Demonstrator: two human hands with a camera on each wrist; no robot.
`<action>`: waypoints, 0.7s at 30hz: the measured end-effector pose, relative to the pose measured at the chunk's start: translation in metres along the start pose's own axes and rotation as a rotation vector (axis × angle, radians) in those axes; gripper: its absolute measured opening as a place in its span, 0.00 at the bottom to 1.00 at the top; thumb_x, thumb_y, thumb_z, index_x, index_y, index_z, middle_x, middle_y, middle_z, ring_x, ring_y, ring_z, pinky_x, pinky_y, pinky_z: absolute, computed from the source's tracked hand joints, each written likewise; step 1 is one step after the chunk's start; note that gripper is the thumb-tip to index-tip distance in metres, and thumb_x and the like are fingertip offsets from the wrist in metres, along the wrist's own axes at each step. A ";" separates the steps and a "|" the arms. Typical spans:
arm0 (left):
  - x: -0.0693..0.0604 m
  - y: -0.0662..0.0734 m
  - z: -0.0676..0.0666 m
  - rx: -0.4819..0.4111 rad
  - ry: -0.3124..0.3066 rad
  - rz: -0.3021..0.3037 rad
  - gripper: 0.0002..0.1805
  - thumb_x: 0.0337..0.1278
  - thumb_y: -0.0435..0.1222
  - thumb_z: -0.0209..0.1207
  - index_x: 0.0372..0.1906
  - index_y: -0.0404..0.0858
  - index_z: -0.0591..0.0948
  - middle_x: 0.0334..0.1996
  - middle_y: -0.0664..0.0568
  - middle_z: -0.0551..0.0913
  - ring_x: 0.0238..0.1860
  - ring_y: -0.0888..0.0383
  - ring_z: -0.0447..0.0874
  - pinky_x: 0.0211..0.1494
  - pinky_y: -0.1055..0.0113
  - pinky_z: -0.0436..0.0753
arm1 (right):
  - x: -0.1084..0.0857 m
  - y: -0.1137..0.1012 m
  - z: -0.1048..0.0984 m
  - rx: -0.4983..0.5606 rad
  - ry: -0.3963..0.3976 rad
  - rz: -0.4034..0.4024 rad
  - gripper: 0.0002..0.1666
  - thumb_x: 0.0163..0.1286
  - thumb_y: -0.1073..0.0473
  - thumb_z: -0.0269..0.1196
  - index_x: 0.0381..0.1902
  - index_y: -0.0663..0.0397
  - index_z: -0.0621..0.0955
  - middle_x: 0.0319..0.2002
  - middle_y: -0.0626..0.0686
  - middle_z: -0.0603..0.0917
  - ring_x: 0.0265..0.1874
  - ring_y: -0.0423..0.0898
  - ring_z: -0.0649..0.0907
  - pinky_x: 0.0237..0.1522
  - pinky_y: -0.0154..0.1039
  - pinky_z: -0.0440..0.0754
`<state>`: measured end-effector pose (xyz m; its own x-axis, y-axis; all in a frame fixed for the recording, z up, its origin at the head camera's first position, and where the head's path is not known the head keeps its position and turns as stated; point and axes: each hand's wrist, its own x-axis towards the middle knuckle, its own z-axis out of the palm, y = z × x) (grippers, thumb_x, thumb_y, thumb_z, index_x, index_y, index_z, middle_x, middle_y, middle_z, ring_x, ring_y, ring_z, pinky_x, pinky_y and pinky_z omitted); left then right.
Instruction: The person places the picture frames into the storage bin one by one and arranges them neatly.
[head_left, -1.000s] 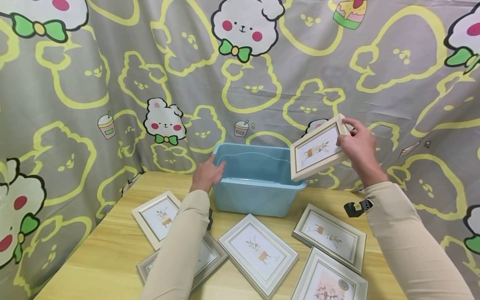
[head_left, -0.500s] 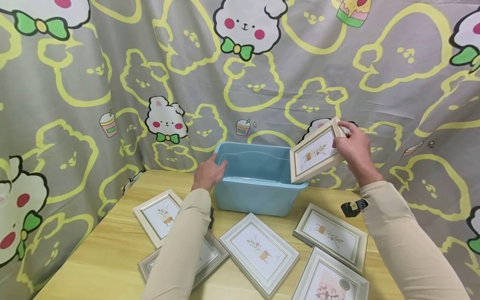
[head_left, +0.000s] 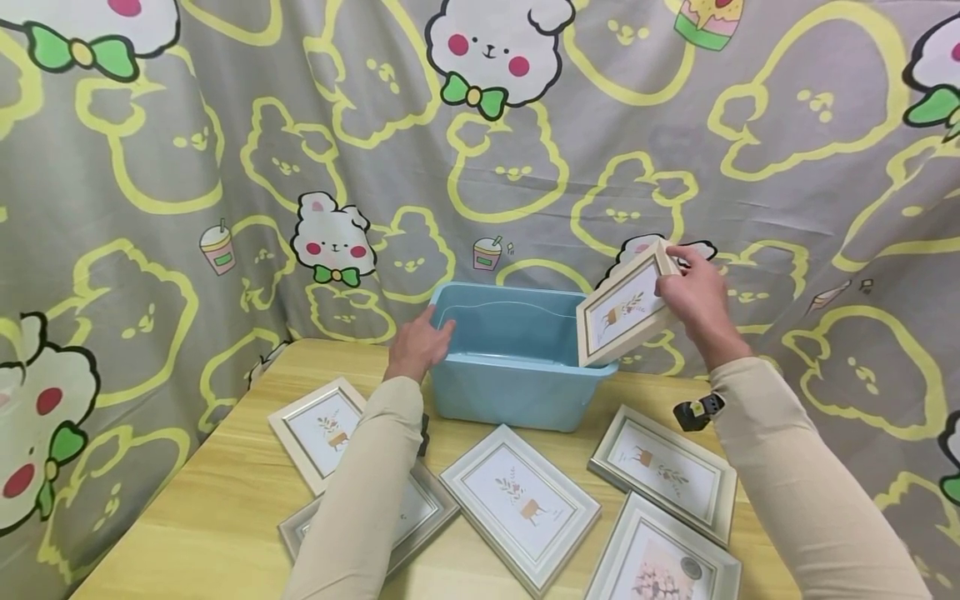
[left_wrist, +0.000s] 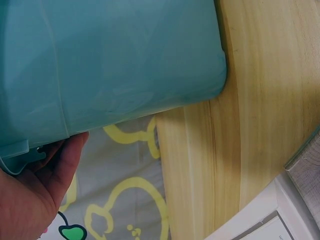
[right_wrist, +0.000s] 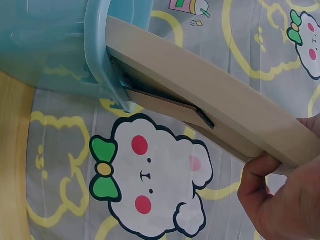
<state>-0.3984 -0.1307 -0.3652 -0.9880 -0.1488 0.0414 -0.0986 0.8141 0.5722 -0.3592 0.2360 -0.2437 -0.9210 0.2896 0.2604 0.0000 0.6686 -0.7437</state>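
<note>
A light blue plastic bin (head_left: 513, 396) stands at the back of the table. My left hand (head_left: 418, 343) grips its left rim, fingers under the outer edge in the left wrist view. My right hand (head_left: 701, 300) holds a cream picture frame (head_left: 624, 312) by its upper right corner. That picture frame is tilted, its lower end inside the bin's right end and its side against the rim. In the right wrist view, the frame's edge (right_wrist: 200, 80) and part of the stand at its back (right_wrist: 160, 106) show. The bin's inner floor is mostly hidden.
Several picture frames lie on the wooden table (head_left: 172, 508): a cream one (head_left: 326, 429) and a grey one (head_left: 431, 508) at left, a pale one (head_left: 520, 508) in the middle, others (head_left: 667, 471) at right. A patterned curtain (head_left: 517, 183) hangs close behind.
My right hand has moved left and slightly down with the picture frame, which stands steeper and sits a little further into the bin. My left hand stays on the rim.
</note>
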 end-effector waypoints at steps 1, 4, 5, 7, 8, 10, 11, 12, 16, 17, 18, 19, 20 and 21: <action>0.000 0.000 0.000 0.001 -0.002 -0.001 0.38 0.66 0.62 0.39 0.77 0.51 0.54 0.73 0.41 0.63 0.71 0.40 0.63 0.70 0.46 0.66 | 0.000 0.000 0.001 -0.003 -0.003 0.002 0.45 0.54 0.65 0.56 0.73 0.43 0.64 0.65 0.64 0.74 0.57 0.57 0.74 0.40 0.38 0.73; -0.001 0.000 0.000 -0.001 0.001 -0.001 0.38 0.66 0.62 0.39 0.76 0.52 0.54 0.72 0.41 0.64 0.70 0.39 0.64 0.70 0.46 0.66 | 0.001 0.000 0.003 -0.015 -0.017 0.003 0.45 0.54 0.65 0.56 0.73 0.43 0.64 0.65 0.65 0.73 0.57 0.58 0.74 0.39 0.39 0.73; -0.001 0.000 0.000 0.000 0.002 0.001 0.38 0.66 0.62 0.39 0.76 0.52 0.55 0.72 0.41 0.64 0.70 0.39 0.64 0.70 0.47 0.66 | 0.001 0.000 0.004 -0.018 -0.020 0.005 0.45 0.54 0.65 0.56 0.73 0.43 0.64 0.65 0.66 0.73 0.57 0.58 0.74 0.39 0.39 0.73; 0.000 0.000 0.001 0.000 0.006 0.005 0.38 0.65 0.63 0.39 0.76 0.52 0.55 0.72 0.41 0.65 0.70 0.39 0.65 0.69 0.47 0.67 | 0.002 0.000 0.005 -0.024 -0.026 0.006 0.45 0.54 0.64 0.55 0.73 0.43 0.63 0.64 0.67 0.73 0.56 0.59 0.73 0.38 0.39 0.73; 0.000 0.000 0.001 0.000 0.006 0.006 0.38 0.65 0.63 0.39 0.76 0.52 0.55 0.72 0.41 0.65 0.69 0.39 0.65 0.69 0.47 0.67 | 0.002 0.000 0.006 -0.028 -0.027 0.003 0.46 0.54 0.64 0.55 0.73 0.43 0.63 0.63 0.68 0.73 0.55 0.59 0.73 0.37 0.39 0.73; 0.001 0.000 0.001 0.000 0.005 0.006 0.38 0.65 0.63 0.39 0.76 0.52 0.55 0.72 0.41 0.64 0.70 0.39 0.65 0.69 0.47 0.67 | 0.002 0.000 0.007 -0.040 -0.027 -0.003 0.45 0.54 0.64 0.55 0.73 0.44 0.63 0.62 0.68 0.74 0.54 0.59 0.73 0.37 0.39 0.72; 0.001 0.000 0.002 0.000 0.005 0.004 0.38 0.65 0.63 0.39 0.76 0.52 0.55 0.72 0.41 0.64 0.70 0.39 0.65 0.70 0.47 0.67 | 0.002 0.000 0.008 -0.047 -0.025 -0.006 0.45 0.54 0.64 0.55 0.73 0.44 0.63 0.62 0.68 0.74 0.53 0.59 0.73 0.37 0.39 0.71; 0.002 0.000 0.002 -0.001 0.004 0.002 0.38 0.65 0.63 0.39 0.76 0.52 0.55 0.72 0.42 0.64 0.70 0.39 0.65 0.70 0.47 0.67 | 0.002 0.000 0.009 -0.047 -0.026 -0.008 0.45 0.54 0.64 0.54 0.73 0.44 0.63 0.61 0.68 0.74 0.52 0.59 0.73 0.36 0.39 0.71; 0.002 0.000 0.002 0.004 0.005 0.001 0.39 0.65 0.63 0.39 0.76 0.52 0.55 0.72 0.42 0.64 0.70 0.39 0.64 0.70 0.47 0.66 | 0.002 0.001 0.013 -0.040 -0.029 -0.015 0.45 0.54 0.64 0.52 0.74 0.45 0.62 0.61 0.68 0.73 0.50 0.59 0.73 0.35 0.39 0.71; 0.002 0.000 0.002 0.005 0.008 0.000 0.39 0.65 0.63 0.39 0.76 0.52 0.55 0.72 0.42 0.64 0.70 0.39 0.64 0.70 0.47 0.66 | 0.002 0.002 0.014 -0.033 -0.032 -0.014 0.45 0.54 0.64 0.52 0.74 0.46 0.62 0.62 0.68 0.72 0.49 0.59 0.72 0.35 0.39 0.71; 0.002 0.000 0.002 0.004 0.006 0.001 0.39 0.65 0.63 0.39 0.76 0.52 0.54 0.72 0.42 0.64 0.70 0.39 0.64 0.70 0.47 0.66 | 0.002 0.002 0.016 -0.023 -0.036 -0.015 0.45 0.55 0.65 0.51 0.74 0.46 0.61 0.62 0.68 0.71 0.49 0.59 0.72 0.35 0.39 0.72; 0.002 0.000 0.002 0.004 0.006 0.002 0.39 0.65 0.63 0.39 0.76 0.52 0.54 0.72 0.42 0.64 0.70 0.39 0.64 0.70 0.47 0.66 | 0.002 0.002 0.017 -0.024 -0.037 -0.019 0.45 0.55 0.65 0.51 0.74 0.46 0.61 0.62 0.67 0.71 0.49 0.58 0.72 0.35 0.39 0.71; 0.002 0.000 0.002 0.002 0.007 0.001 0.39 0.65 0.63 0.39 0.76 0.52 0.55 0.72 0.42 0.64 0.70 0.39 0.64 0.70 0.47 0.66 | 0.002 0.002 0.019 -0.023 -0.041 -0.018 0.45 0.54 0.65 0.50 0.74 0.46 0.61 0.62 0.67 0.71 0.49 0.58 0.72 0.36 0.39 0.72; 0.002 0.000 0.002 -0.002 0.007 0.000 0.39 0.65 0.63 0.40 0.76 0.52 0.55 0.72 0.41 0.64 0.70 0.39 0.64 0.70 0.47 0.66 | 0.003 0.001 0.020 -0.024 -0.043 -0.019 0.45 0.54 0.65 0.50 0.74 0.47 0.61 0.62 0.67 0.71 0.49 0.59 0.72 0.36 0.39 0.72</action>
<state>-0.4003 -0.1303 -0.3669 -0.9871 -0.1528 0.0473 -0.0984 0.8133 0.5735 -0.3695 0.2240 -0.2565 -0.9369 0.2470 0.2472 -0.0089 0.6904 -0.7234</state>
